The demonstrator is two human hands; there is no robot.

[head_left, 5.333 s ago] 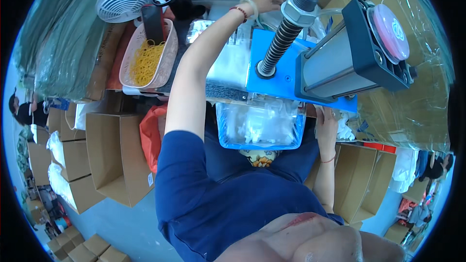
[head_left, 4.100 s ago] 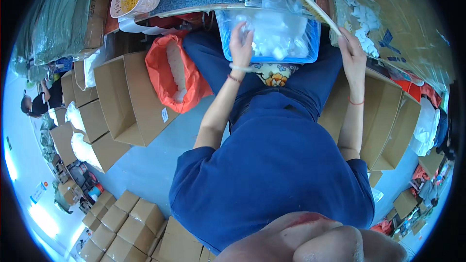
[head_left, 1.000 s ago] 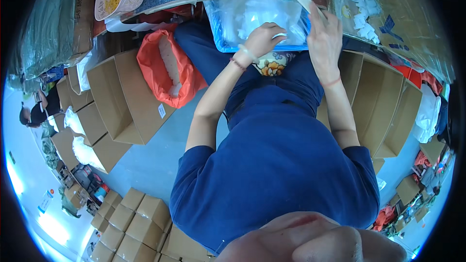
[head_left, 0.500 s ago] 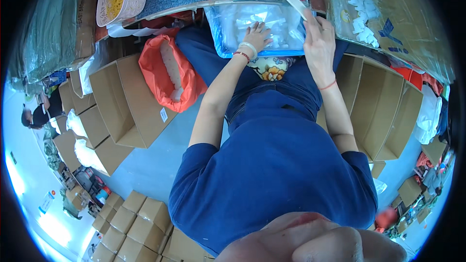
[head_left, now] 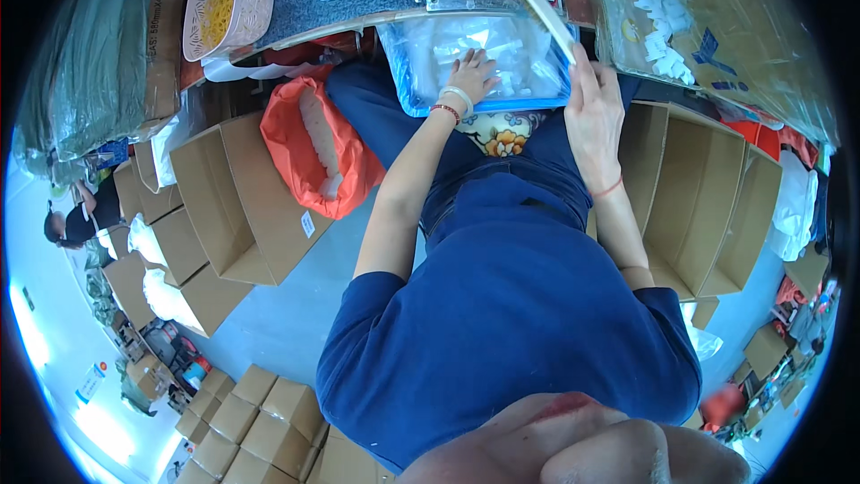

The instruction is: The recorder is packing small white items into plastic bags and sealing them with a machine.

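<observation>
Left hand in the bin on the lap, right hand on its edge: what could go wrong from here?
1. The blue plastic bin lined with clear film rests on the lap, partly under the table; it might tip as the left hand rummages.
2. The right hand sits beside a pale flat stick overhanging the bin; a nudge may knock it in.
</observation>
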